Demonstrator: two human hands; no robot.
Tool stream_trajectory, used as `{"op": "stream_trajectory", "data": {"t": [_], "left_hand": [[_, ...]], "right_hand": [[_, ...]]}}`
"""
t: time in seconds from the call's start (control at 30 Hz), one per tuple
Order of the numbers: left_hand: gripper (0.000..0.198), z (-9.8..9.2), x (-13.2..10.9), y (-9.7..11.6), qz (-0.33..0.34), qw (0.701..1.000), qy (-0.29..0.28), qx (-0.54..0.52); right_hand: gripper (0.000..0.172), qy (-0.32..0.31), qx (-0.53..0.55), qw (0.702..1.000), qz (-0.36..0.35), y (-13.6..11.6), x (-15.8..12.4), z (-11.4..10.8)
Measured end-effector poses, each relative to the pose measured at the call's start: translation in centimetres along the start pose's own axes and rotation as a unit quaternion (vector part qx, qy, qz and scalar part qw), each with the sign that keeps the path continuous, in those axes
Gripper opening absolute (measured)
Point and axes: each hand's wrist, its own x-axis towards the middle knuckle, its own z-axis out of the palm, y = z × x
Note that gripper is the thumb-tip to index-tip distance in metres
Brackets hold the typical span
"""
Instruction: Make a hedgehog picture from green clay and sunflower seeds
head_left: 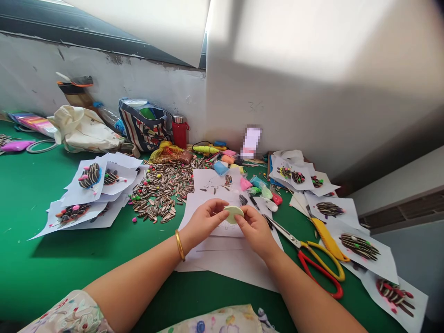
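Between my two hands is a flat, pale green disc of what looks like modelling clay (234, 214). My left hand (211, 217) pinches its left edge with thumb and fingers, a gold bangle on the wrist. Its right edge is gripped by my right hand (255, 226), thumb on the face. Both hands hover over white paper sheets (201, 249), one with a faint pencil drawing partly hidden by the hands. Just beyond lies a sketch sheet (211, 180) with a few sunflower seeds on it. Small packets of coloured clay (260, 185) lie beyond my right hand.
A heap of sunflower seeds (163, 189) spreads left of the papers. Scissors (305, 254) and a yellow cutter (328, 238) lie at right. Seed-decorated cards (360, 247) line both sides. Bags (145, 125) and a red bottle (179, 132) stand against the wall.
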Motion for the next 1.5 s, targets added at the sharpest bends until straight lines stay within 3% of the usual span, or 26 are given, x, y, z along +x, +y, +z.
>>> {"op": "stream_trajectory", "data": {"t": [0.17,0.37,0.57,0.8,0.9,1.03,1.13,1.3,1.4,1.5], "left_hand": [[0.027,-0.5,0.2,0.4,0.005,0.997,-0.029,0.068],[0.033,-0.8,0.5,0.0,-0.027,0.999,-0.007,0.037],[0.034,-0.9,0.6,-0.1,-0.032,0.998,-0.043,0.024],[0.035,-0.9,0.7,-0.5,-0.021,0.998,-0.033,0.055],[0.036,-1.6,1.1,-0.6,0.012,0.993,-0.013,0.115],[0.027,-3.4,2.2,-1.3,0.076,0.947,0.046,0.31],[0.024,-4.0,2.7,-1.9,0.1,0.901,0.016,0.423],[0.03,-3.3,2.6,-2.4,0.11,0.843,-0.025,0.526],[0.031,-3.1,2.6,-2.3,0.091,0.831,-0.019,0.549],[0.028,-3.2,2.7,-2.3,0.08,0.833,-0.007,0.547]], "right_hand": [[0.024,-0.015,-0.021,1.0,-0.01,0.0,0.1,0.0],[0.032,-0.031,0.043,0.998,-0.019,0.6,0.5,-0.2],[0.028,0.004,0.026,1.0,-0.006,1.3,0.7,-0.1],[0.027,-0.001,0.03,1.0,0.0,1.4,0.7,0.0],[0.027,0.005,0.027,1.0,0.0,1.4,0.9,-0.4],[0.025,0.047,-0.011,0.999,0.011,1.5,1.4,-1.7],[0.025,0.061,-0.013,0.998,0.021,1.5,1.7,-2.9],[0.03,0.066,0.013,0.997,0.032,0.9,2.2,-5.2],[0.033,0.059,-0.023,0.997,0.049,0.2,2.2,-7.1],[0.032,-0.009,-0.092,0.992,0.088,-0.5,1.7,-8.6]]}}
